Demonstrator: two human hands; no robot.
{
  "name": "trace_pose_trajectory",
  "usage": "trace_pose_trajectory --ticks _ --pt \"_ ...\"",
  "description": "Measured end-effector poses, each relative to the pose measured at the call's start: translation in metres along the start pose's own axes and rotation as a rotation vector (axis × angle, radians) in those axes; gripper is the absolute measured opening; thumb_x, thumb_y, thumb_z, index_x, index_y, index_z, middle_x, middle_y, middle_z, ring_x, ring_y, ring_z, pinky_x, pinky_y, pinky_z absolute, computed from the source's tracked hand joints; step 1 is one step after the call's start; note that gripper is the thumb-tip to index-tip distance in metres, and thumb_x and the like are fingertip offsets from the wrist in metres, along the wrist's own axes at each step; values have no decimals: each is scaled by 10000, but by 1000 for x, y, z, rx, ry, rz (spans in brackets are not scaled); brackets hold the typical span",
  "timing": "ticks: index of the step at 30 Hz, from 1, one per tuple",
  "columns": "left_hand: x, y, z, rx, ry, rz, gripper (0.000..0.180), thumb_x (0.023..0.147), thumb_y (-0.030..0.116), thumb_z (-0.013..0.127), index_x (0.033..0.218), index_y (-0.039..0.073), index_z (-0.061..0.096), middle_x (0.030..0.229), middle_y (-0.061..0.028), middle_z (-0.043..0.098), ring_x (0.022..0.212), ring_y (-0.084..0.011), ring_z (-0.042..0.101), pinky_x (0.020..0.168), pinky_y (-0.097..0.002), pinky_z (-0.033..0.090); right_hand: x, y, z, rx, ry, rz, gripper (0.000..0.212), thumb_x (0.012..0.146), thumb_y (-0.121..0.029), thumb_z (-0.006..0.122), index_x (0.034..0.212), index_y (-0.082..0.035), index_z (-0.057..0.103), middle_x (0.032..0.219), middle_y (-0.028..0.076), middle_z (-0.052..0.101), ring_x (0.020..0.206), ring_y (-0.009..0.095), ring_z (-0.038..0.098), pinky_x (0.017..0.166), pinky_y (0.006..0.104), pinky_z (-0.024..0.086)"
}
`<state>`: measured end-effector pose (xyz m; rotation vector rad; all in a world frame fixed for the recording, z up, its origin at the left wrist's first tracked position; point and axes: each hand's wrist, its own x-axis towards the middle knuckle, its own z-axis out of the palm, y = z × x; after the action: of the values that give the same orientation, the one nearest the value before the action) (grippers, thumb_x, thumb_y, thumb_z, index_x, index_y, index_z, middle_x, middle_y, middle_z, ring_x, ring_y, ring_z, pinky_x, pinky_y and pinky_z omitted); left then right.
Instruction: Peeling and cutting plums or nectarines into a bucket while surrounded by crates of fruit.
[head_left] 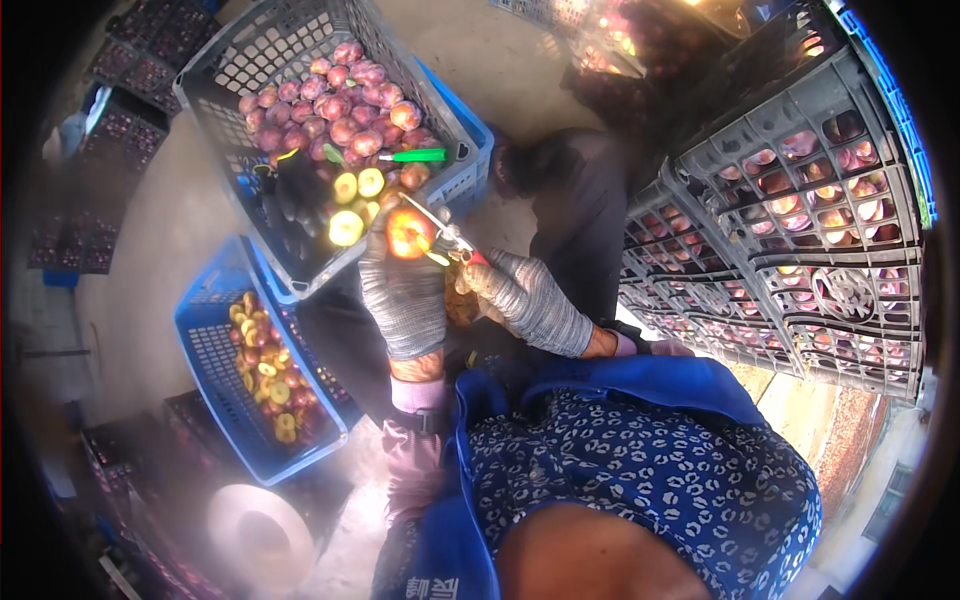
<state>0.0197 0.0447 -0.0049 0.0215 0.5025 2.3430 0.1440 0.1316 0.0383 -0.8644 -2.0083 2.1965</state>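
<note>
Both my hands wear grey striped knit gloves. My left hand (402, 300) is closed round a reddish plum (408, 233) with a bright yellow-orange patch. Gripped in my right hand (530, 300) is a red-handled metal cutting tool (474, 258), which looks like shears; its metal end lies against the plum's upper right side. Beyond my hands stands a grey crate (262, 212) of whole plums (335, 105). Cut yellow plum halves (347, 228) lie at its near end, beside a black glove or cloth (290, 195). A green-handled knife (418, 156) rests near its right side.
To the left, a blue basket (215, 345) holds cut plum pieces (272, 370). Stacked dark crates (800, 240) of plums stand close on my right. More dark crates (140, 60) stand at the far left. A pale round object (262, 535) is at the lower left.
</note>
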Motion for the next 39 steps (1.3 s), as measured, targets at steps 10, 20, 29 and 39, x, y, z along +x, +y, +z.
trace_pose_trajectory --ticks 10,20,29,39 --pt "-14 -6 7 225 -49 94 351 962 195 424 1226 -32 466 1207 -194 498 1094 -357 532 943 -437 442 -10 23 5 24 58 -169 350 928 -345 522 991 -12 607 542 -42 459 487 28 397 447 210 325" --pt "-15 -6 11 204 -69 71 401 927 228 484 1245 -15 458 1202 -174 522 1106 -347 528 974 -433 415 -10 20 -2 -86 33 -73 359 918 -300 525 1037 34 587 710 164 619 690 222 637 629 335 475" --pt "-17 -6 17 279 -66 158 456 843 159 546 1253 -6 436 1179 -171 519 1089 -292 524 965 -431 423 -11 19 -8 -219 -34 -181 357 917 -314 520 966 32 592 706 177 603 693 247 624 618 338 466" --pt "-17 -17 17 335 -65 133 468 838 142 557 1254 -34 434 1147 -189 541 990 -278 574 937 -400 440 1 42 -8 -441 66 -479 443 932 -382 479 849 33 611 625 88 579 608 128 556 575 294 443"
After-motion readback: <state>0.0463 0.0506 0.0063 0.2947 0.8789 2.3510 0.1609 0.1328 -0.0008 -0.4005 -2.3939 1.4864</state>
